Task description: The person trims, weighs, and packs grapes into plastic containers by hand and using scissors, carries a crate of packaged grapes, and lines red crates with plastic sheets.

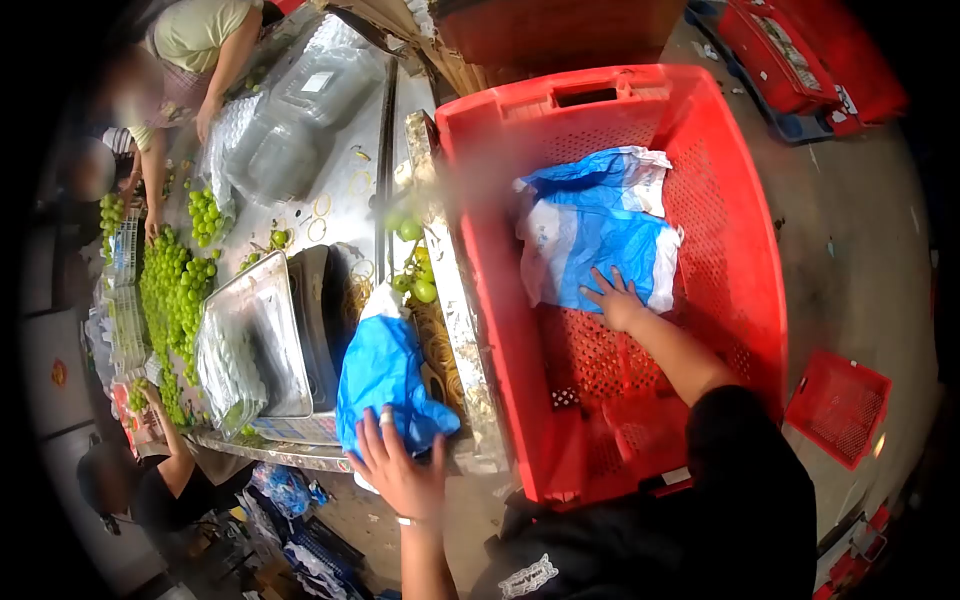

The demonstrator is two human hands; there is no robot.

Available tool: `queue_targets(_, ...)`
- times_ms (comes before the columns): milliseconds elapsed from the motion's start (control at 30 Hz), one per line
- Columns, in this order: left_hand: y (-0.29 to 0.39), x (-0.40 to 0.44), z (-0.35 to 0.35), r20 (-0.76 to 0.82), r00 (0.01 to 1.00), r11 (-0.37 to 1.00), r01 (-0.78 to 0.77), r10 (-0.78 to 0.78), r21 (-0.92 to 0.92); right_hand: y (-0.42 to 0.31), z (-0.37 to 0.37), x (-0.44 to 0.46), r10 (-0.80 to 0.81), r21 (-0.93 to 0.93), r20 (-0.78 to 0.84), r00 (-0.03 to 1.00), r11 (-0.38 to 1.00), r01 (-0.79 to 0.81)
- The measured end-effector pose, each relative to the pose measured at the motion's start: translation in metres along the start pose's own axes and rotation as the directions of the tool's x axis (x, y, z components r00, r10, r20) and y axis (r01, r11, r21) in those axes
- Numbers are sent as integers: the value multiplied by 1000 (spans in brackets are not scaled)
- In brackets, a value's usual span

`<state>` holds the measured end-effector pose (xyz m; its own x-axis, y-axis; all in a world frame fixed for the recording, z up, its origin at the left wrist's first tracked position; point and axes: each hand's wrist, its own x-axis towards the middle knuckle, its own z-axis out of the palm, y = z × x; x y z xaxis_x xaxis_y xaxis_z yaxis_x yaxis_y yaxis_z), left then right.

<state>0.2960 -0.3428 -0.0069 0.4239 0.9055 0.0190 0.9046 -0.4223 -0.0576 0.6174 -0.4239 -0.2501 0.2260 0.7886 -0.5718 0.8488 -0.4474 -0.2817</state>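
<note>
Head view, as I watched it from afar, showed a blue crumpled wrapper with a white narrow tip (378,375) lying on the near corner of the metal worktop (345,190). Its long axis ran away from the person, the white tip pointing towards a small cluster of round green grapes (424,291) and the broad blue end facing back. The person's left hand (398,482) lay over that broad end, fingers partly spread; I could not tell whether they gripped it.

To its right, I saw the right hand (620,302) with fingers fanned open, pressed on a creased blue sheet with white ends (605,245) inside a big red perforated plastic crate (758,215). That sheet's long axis lay crosswise to the crate's length, one white end to the left and one to the right. Just beyond it, a second blue-and-white crumpled sheet (580,175) lay roughly parallel, its white end pointing right.

Farther left on the worktop, I made out a long heap of green grapes (172,290), with a co-worker's hand (152,224) at its far end.
</note>
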Motion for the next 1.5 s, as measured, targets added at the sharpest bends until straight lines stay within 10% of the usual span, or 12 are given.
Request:
queue_targets(233,-13,4,-10,70,987,989,-146,148,-30,43,5,-14,-120,2,88,989,993,121)
queue_targets(400,-23,2,-33,189,956,974,-213,224,-79,-1,-16,-38,-254,68,-542,801,937,342)
queue_targets(633,-108,-10,-6,93,916,882,-342,390,-325,-163,-90,-157,-158,516,-695,701,569,640)
queue_targets(733,-124,-19,-25,-205,932,716,-362,300,-597,-215,-95,-186,-71,638,-738,671,249,728)
queue_targets(800,-130,-32,-33,128,992,-398,118,0,-910,-244,-102,-196,-23,694,-716,697,82,715)
queue_targets(833,-127,-38,-40,172,983,-554,177,62,-814,-255,-103,-195,24,710,-704,709,24,704)
queue_targets(967,-130,-56,-30,209,955,-549,292,209,-783,-257,-121,-199,-199,792,-370,908,-578,196)
queue_targets(1033,-140,-56,-42,185,962,-661,272,200,-699,-271,-139,-221,29,746,-384,923,-580,329)
queue_targets(1167,-161,-61,-30,123,961,-427,221,246,-877,-243,-134,-219,-39,717,-575,817,-506,480)
queue_targets(1300,-153,-65,-39,143,935,-456,288,325,-842,-254,-127,-205,-146,760,-616,774,147,633)
queue_targets(1433,-174,-53,-14,288,940,-416,340,184,-843,-259,-127,-215,36,761,-619,785,-219,610)
queue_targets(1500,-167,-57,6,-342,886,539,-132,-311,-832,-243,-100,-196,61,707,-687,724,281,648)
